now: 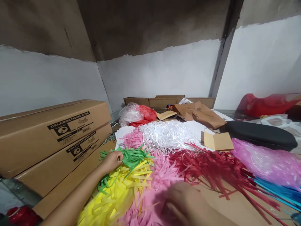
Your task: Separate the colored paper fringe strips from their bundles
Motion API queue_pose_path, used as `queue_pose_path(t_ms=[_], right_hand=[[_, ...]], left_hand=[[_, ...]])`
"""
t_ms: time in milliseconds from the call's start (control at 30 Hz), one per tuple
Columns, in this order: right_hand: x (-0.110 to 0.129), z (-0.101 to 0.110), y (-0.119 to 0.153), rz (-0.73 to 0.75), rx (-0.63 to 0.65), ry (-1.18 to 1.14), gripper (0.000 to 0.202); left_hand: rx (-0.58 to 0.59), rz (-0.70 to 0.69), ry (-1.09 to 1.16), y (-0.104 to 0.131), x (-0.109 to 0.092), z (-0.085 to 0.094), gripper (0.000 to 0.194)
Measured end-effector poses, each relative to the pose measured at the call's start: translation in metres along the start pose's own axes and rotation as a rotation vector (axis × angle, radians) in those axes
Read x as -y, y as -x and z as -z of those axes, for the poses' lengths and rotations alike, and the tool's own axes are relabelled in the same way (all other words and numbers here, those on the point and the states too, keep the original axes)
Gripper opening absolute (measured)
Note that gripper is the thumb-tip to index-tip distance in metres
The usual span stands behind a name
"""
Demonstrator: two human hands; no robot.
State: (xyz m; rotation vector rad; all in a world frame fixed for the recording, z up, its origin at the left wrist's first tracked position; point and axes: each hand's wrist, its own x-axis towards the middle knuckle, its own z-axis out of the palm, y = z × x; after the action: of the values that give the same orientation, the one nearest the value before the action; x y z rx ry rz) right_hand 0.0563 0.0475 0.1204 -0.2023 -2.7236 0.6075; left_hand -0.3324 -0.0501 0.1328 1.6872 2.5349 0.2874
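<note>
My left hand (pixel 114 160) is closed, its fingers curled into the pile of green paper strips (pixel 134 157). Just below it spreads a heap of yellow strips (pixel 113 194). Over the pink paper strips (pixel 162 169) is my right hand (pixel 182 201), smeared by motion, so its fingers and anything in them cannot be made out. Dark red strips (pixel 211 166) lie to the right of the pink ones. Behind the colours rests a mound of shiny white strands (pixel 166 135), with a smaller clump of pink shreds (pixel 133 138) at its left.
Two cardboard boxes (pixel 35 131) printed "Celebrations 2026" are stacked at left. To the right are a black case (pixel 261 135), a pink plastic bag (pixel 268 163) and blue strips (pixel 277 190). A brown paper bag (pixel 198 114) and a red bag (pixel 147 115) lie at the back.
</note>
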Motion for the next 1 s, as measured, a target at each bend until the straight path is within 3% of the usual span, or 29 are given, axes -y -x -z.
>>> queue_pose_path(t_ms=[100, 200, 267, 367, 633, 800, 933, 1000], right_hand=[[0.009, -0.025, -0.079, 0.029, -0.029, 0.055, 0.016], [0.019, -0.05, -0.154, -0.029, -0.123, 0.151, 0.038], [0.02, -0.062, -0.19, -0.046, -0.133, 0.189, 0.044], [0.009, -0.074, -0.222, -0.009, -0.084, 0.222, 0.022], [-0.018, -0.078, -0.235, 0.009, -0.015, 0.22, 0.014], [-0.013, -0.078, -0.232, -0.001, 0.002, 0.178, 0.018], [-0.004, -0.077, -0.231, -0.003, -0.01, 0.117, 0.035], [0.0, -0.075, -0.231, -0.002, -0.001, 0.101, 0.027]], left_hand=[[-0.021, 0.029, -0.01, 0.004, -0.004, 0.006, 0.03], [-0.034, 0.051, -0.019, 0.005, -0.003, 0.009, 0.03], [-0.037, 0.069, -0.025, 0.005, 0.0, 0.009, 0.031], [-0.018, 0.071, -0.009, 0.004, 0.007, 0.008, 0.032], [0.09, -0.08, 0.219, 0.008, 0.031, 0.017, 0.032], [0.029, -0.11, 0.287, 0.011, 0.036, 0.013, 0.043], [-0.01, -0.121, 0.305, 0.015, 0.03, 0.01, 0.044], [-0.024, -0.127, 0.302, 0.017, 0.026, 0.012, 0.041]])
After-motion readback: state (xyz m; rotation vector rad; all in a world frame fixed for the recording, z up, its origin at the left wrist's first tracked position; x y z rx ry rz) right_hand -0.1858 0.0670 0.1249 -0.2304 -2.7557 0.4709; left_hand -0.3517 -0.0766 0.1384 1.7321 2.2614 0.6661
